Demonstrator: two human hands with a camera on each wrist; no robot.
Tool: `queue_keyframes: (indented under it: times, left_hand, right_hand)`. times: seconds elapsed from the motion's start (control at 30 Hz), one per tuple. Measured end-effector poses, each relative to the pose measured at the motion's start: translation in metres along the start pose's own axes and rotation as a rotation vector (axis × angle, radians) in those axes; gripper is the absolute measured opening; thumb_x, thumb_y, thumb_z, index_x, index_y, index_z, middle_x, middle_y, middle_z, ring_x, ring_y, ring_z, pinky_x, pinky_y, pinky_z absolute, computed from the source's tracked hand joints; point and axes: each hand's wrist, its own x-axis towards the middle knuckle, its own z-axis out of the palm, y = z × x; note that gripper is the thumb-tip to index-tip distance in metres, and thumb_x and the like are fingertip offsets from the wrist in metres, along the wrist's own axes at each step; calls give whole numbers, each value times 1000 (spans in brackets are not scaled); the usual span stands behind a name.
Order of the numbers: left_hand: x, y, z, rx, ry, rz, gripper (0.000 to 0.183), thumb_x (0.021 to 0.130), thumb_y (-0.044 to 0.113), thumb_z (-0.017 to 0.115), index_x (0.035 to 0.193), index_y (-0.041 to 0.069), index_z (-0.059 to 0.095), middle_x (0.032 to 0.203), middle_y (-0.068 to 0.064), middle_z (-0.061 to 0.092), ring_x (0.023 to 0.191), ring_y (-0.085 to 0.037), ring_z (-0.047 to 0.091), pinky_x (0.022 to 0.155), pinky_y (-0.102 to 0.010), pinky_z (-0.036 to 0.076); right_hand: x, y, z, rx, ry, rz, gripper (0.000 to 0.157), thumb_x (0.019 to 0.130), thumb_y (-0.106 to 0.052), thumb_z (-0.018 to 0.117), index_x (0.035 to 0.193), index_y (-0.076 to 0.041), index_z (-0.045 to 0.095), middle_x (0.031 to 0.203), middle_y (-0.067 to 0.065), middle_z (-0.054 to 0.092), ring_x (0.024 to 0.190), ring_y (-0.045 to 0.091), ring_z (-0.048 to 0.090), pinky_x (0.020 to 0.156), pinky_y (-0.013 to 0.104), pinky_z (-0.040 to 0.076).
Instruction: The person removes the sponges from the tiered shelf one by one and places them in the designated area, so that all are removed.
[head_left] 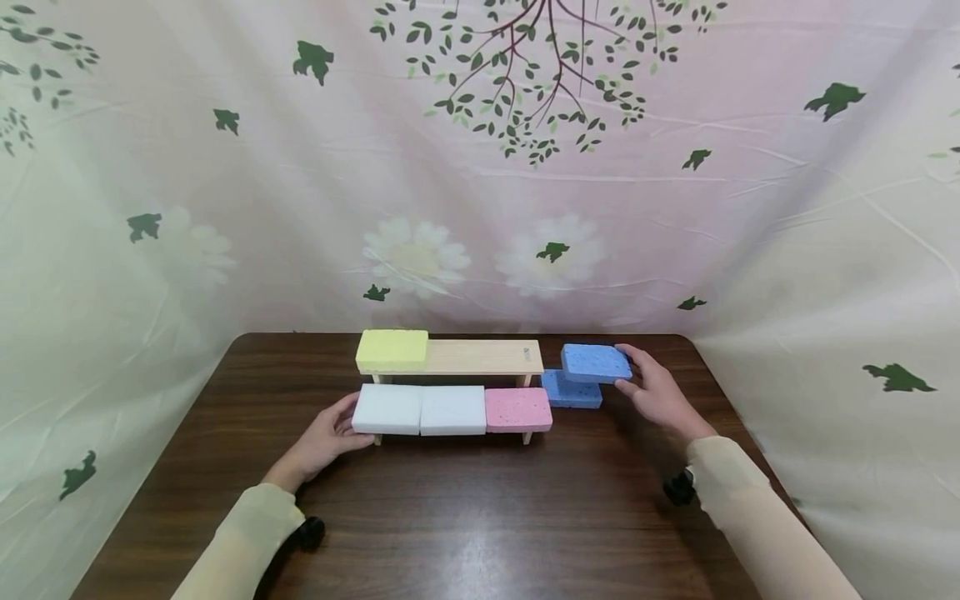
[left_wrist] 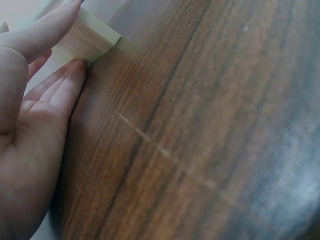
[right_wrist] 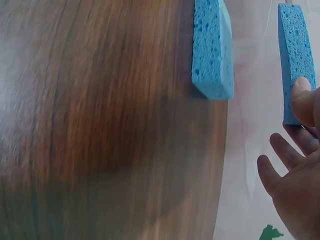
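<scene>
My right hand [head_left: 663,400] pinches a blue sponge [head_left: 596,363] by its right end, thumb on one face. That sponge is raised above a second blue sponge [head_left: 572,393] lying on the table; the right wrist view shows a gap between the two. My left hand [head_left: 330,437] holds the left end of the front wooden stand [head_left: 527,437], its fingers beside the leg [left_wrist: 85,42] in the left wrist view. Two white sponges, the left one [head_left: 387,409] by my hand and another [head_left: 453,410], lie on this stand with a pink sponge [head_left: 518,410] at their right.
Behind the front stand is a second wooden stand [head_left: 483,357], a yellow sponge [head_left: 392,350] on its left end. The dark wooden table [head_left: 465,517] reaches back to a printed curtain [head_left: 480,200], which also hangs along both sides.
</scene>
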Motion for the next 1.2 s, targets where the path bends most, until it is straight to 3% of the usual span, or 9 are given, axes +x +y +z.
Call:
queue_keyframes:
  times: [0.13,0.27,0.53,1.2]
  left_hand:
    - [-1,1,0,-11,-4,17,97,90,5,83,164,-5,21,162,-33,34,137,-16,53,102,-19,50]
    - [-1,2,0,-20,-11,29,96,90,4,83,163,-6,21,161,-34,34,133,-9,54,103,-19,50]
    - [-1,2,0,-9,-3,15,97,90,4,83,164,-5,21,162,-33,34,138,-20,53,103,-19,50]
    - [-1,1,1,3,8,7,97,90,5,84,164,-4,21,161,-32,35,135,-16,54,102,-19,50]
  right_hand:
    - [-2,8,-2,15,-6,45,64,105,-2,59,163,-2,31,163,29,34,146,50,38,114,68,37]
    - [-5,15,-4,28,-12,90,64,107,-3,57,164,-4,29,165,28,31,148,51,36,116,68,35]
    - [-10,28,-11,20,-19,114,65,106,-3,57,163,-2,28,165,31,29,147,53,35,115,71,34]
    - [-21,57,-16,-6,-17,142,65,106,-2,56,163,2,25,165,35,24,151,56,23,117,74,25]
